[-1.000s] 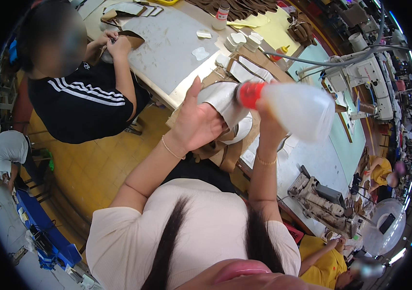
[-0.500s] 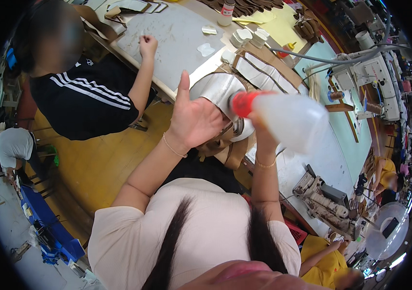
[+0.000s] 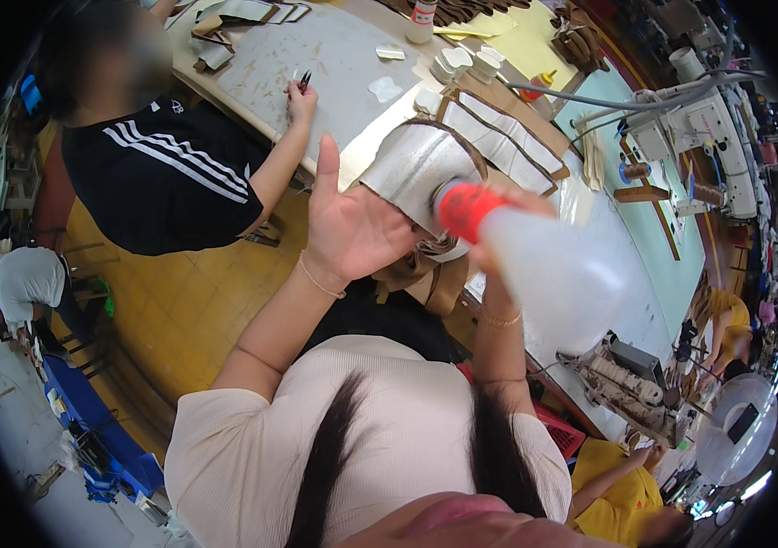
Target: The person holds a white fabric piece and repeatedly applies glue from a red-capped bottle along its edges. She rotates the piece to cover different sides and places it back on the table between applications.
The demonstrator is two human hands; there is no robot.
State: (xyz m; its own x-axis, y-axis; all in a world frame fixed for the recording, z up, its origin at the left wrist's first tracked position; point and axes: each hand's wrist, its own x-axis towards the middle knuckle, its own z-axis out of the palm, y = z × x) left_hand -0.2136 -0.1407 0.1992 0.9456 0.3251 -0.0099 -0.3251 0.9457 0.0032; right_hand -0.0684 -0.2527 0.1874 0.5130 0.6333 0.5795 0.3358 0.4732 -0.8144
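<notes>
My left hand (image 3: 352, 228) is turned palm up with the thumb spread away. Across its fingers lies a curved silvery-white piece of sheet material (image 3: 412, 164) with a brown far edge; the fingers under it are hidden. My right hand (image 3: 488, 267) is closed around a translucent white squeeze bottle (image 3: 572, 274) with a red collar. The bottle is tilted, its collar end down at the piece near a dark round spot. Much of the right hand is behind the bottle, which is blurred. Brown strips or folded pieces (image 3: 421, 279) hang below the piece at the table edge.
A co-worker in black (image 3: 161, 187) sits at the left, a small dark tool in hand over the grey worktable (image 3: 261, 78). Beyond my hands are white stacked pieces (image 3: 451, 66), brown-edged white panels (image 3: 503, 137) and a yellow-tipped bottle (image 3: 540, 84). A sewing machine (image 3: 681, 151) stands right.
The bottle's body has swung toward me and down, its collar staying at the piece. My left hand has shifted slightly left. The co-worker's hand has moved right and shows a dark tool.
</notes>
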